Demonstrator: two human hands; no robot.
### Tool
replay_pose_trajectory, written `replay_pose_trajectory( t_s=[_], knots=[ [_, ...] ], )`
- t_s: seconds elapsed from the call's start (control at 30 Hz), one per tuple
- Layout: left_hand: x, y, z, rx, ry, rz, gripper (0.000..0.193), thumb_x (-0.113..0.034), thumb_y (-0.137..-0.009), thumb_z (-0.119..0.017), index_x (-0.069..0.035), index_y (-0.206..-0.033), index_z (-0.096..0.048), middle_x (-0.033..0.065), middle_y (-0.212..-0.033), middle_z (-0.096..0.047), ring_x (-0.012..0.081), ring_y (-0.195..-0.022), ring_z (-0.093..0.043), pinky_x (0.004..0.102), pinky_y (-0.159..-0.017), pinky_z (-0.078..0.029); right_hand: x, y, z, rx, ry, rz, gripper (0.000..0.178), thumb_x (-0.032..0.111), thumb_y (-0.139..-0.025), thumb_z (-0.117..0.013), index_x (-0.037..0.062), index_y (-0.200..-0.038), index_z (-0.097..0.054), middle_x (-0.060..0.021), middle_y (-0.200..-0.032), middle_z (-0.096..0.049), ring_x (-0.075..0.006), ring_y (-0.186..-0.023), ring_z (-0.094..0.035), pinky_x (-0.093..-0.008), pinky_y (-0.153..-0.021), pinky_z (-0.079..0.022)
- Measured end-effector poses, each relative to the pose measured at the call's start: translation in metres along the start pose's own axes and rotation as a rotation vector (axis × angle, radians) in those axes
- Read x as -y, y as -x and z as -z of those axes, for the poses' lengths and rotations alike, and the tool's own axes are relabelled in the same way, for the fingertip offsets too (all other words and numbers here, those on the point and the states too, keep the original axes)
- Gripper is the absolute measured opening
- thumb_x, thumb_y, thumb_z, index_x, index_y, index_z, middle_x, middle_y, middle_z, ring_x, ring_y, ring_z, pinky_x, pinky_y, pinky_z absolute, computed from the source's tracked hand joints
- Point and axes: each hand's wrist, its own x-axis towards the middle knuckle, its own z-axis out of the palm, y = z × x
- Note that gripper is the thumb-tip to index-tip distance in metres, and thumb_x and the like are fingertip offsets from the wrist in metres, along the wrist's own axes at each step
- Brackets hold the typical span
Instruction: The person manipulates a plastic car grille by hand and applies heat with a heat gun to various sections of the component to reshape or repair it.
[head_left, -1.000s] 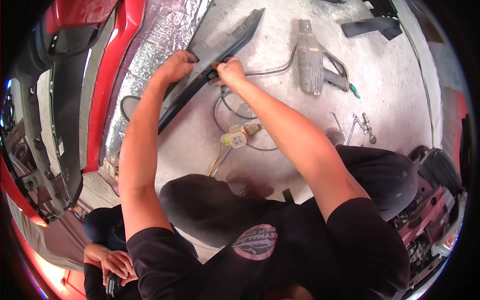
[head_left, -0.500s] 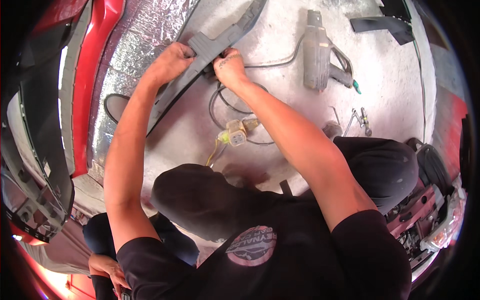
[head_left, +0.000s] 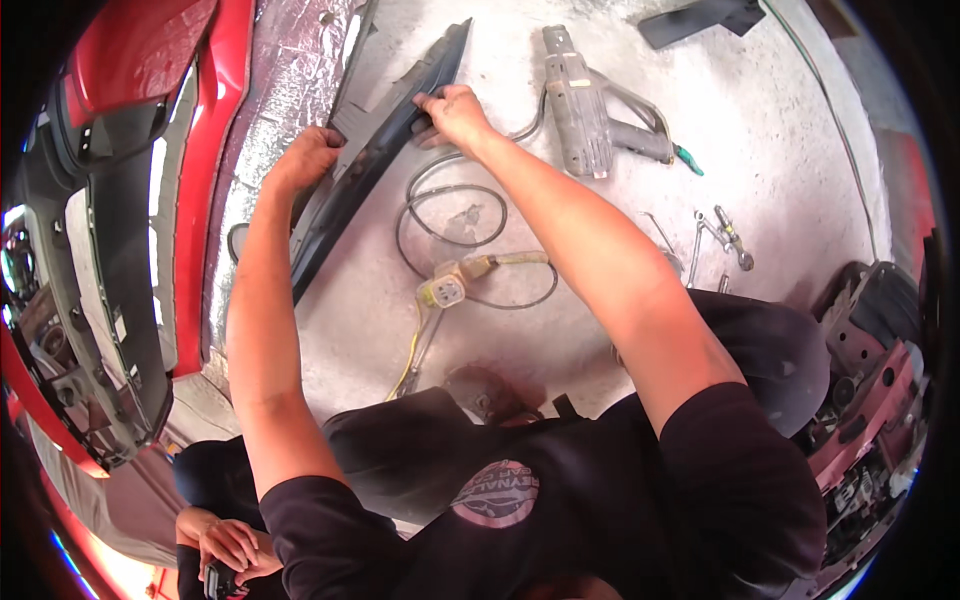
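A long dark grey plastic car trim piece [head_left: 365, 178] lies slantwise before me, its pointed end away from me to the right. Its smooth dark face is tilted toward my right side, with the ribbed grey side next to my left hand. My left hand [head_left: 305, 160] is closed on the left edge, fingers curled over it. On the opposite edge, farther up, my right hand [head_left: 452, 118] pinches the piece between thumb and fingers. A grey heat gun [head_left: 580, 115] rests on the floor to the right of my right hand.
A looped black cable [head_left: 505, 215] and a yellowish socket connector [head_left: 445, 290] lie on the floor. Wrenches [head_left: 725, 235] are at right. Red bumper parts [head_left: 220, 110] stand along the left beside silver foil sheeting [head_left: 290, 60]. Another person's hands [head_left: 228, 548] show at lower left.
The trim piece has rolled so more of its smooth dark face shows. My right hand has shifted outward along its right edge. The view has also moved a little.
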Motion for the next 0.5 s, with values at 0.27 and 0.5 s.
replay_pose_trajectory(
  t_s=[0.27, 0.5],
  knots=[
    [-0.051, 0.011, -0.006, -0.066, -0.204, -0.136, 0.022, -0.007, -0.080, -0.062, 0.006, -0.094, -0.072, 0.0126, -0.070, -0.068, 0.0160, -0.067, -0.063, 0.0349, -0.066, -0.050, 0.002, -0.010, 0.008, -0.150, 0.030, 0.051, 0.022, 0.009, -0.097, -0.056, -0.0125, -0.098, -0.059, -0.0235, -0.080, -0.070, -0.0336, -0.061, -0.072, -0.0392, -0.052, -0.061],
    [-0.027, 0.016, -0.003, -0.215, -0.268, -0.135, 0.031, -0.016, -0.086, -0.068, 0.007, -0.107, -0.071, 0.0217, -0.093, -0.074, 0.0266, -0.091, -0.070, 0.0374, -0.087, -0.053, -0.022, -0.040, 0.016, -0.119, 0.116, 0.116, 0.020, 0.009, -0.094, -0.061, -0.0102, -0.092, -0.063, -0.0238, -0.082, -0.072, -0.0364, -0.062, -0.073, -0.0424, -0.053, -0.061]
  ],
)
